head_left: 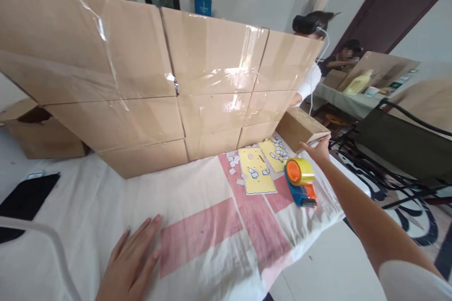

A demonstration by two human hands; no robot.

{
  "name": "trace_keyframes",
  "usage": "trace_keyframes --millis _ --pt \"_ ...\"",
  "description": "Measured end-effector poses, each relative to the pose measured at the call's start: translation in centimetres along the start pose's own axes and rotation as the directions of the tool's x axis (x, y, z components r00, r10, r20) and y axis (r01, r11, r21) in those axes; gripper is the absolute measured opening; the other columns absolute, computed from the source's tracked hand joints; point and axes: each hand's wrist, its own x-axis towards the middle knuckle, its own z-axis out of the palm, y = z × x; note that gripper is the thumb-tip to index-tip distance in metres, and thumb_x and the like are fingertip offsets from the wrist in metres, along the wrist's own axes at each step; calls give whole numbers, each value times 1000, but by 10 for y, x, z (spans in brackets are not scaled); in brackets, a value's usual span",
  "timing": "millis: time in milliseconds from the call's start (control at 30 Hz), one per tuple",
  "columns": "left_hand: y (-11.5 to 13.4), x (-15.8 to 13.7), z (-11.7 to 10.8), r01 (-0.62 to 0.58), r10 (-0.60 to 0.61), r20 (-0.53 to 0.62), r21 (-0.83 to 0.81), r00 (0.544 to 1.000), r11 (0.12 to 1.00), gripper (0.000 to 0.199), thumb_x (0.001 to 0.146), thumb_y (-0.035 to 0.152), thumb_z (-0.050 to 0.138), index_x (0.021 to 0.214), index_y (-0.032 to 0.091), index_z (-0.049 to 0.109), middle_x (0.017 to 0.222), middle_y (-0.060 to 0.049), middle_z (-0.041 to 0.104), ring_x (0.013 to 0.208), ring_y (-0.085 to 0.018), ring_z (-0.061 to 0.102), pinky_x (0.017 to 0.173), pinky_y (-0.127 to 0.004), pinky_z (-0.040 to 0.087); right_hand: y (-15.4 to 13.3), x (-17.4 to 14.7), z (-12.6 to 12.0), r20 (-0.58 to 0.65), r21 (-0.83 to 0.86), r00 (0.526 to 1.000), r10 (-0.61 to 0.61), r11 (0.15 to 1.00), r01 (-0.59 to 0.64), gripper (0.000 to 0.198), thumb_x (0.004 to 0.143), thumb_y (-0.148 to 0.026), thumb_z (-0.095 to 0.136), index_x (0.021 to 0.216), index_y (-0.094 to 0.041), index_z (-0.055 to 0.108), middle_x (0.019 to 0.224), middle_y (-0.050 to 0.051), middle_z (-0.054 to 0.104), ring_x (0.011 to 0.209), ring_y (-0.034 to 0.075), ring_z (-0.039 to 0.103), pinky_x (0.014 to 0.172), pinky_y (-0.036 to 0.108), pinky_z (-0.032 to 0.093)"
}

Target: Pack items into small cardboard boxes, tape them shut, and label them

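My left hand [130,261] lies palm down on the white and pink cloth [162,171], fingers stretched out, holding nothing. At the table's right side my right hand [319,148] grips the near end of a small brown cardboard box [302,128]. The far end of this box sits close to another person's hand [295,99]. A blue and orange tape dispenser [300,193] with a roll of yellowish tape stands just below the box. Left of it are two yellow sheets [257,181], with small white paper pieces [278,149] scattered on and around them.
A tall wall of taped cardboard panels [215,70] stands across the table's far side. An open cardboard box [45,131] and a black flat item [28,202] are at left. A white curved tube [52,240] crosses the lower left. To the right stands a dark folding chair [399,146].
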Motion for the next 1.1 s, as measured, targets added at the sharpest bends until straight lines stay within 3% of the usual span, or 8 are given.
trace_keyframes --millis 167,267,333,433,567,667,833,1100 --pt "29 0 -24 263 -303 -238 -184 923 947 54 95 42 53 148 46 51 149 -1 61 139 -30 57 123 -58 39 -65 27 8 176 -119 968 177 980 -158 63 61 -46 87 108 -8 69 121 42 60 131 51 56 104 71 37" --pt "41 9 -57 469 -642 -528 -438 556 767 55 91 47 61 145 34 55 150 -7 58 143 -32 52 124 -58 38 -108 -14 7 115 -84 992 52 996 -42 21 71 -34 79 76 -22 63 101 27 67 122 45 61 103 68 41" --pt "36 18 -83 360 -762 -581 -672 286 647 59 89 44 65 145 30 52 154 -8 54 147 -30 48 126 -55 37 -142 -75 13 56 83 987 -148 986 143 13 81 -35 66 75 -25 61 91 16 67 101 35 68 97 61 48" --pt "9 35 -115 195 -843 -523 -820 125 537 58 92 46 55 146 30 45 160 -7 46 151 -25 43 129 -52 31 -203 -203 33 193 344 895 -403 882 323 15 84 -38 60 80 -24 64 81 7 66 71 23 63 73 44 55" --pt "-49 85 -129 205 -900 -394 -880 187 428 63 99 55 19 154 26 27 169 -11 27 157 -26 32 124 -53 39 -311 -370 88 410 767 477 -777 577 280 18 89 -28 56 99 -20 70 108 10 72 75 17 64 71 34 56" --pt "-102 146 -129 239 -894 -413 -863 175 445 64 100 50 7 157 23 16 169 -14 23 159 -28 27 122 -55 41 -398 -448 148 487 821 284 -826 544 174 44 87 -24 58 131 -18 65 147 16 59 85 17 69 95 41 57" --pt "-192 229 -132 241 -826 -520 -792 216 561 70 97 34 39 158 11 14 171 -23 17 161 -28 18 132 -50 18 -505 -490 253 634 719 408 -657 695 3 64 92 -20 50 155 -10 44 168 16 35 155 24 37 125 43 35" --pt "-276 238 -101 270 -552 -622 -492 556 827 98 73 30 84 156 11 36 170 -23 25 160 -33 22 132 -46 20 -546 -486 341 522 688 657 -544 724 54 65 95 -17 38 159 -6 30 169 16 31 159 21 26 129 43 26"
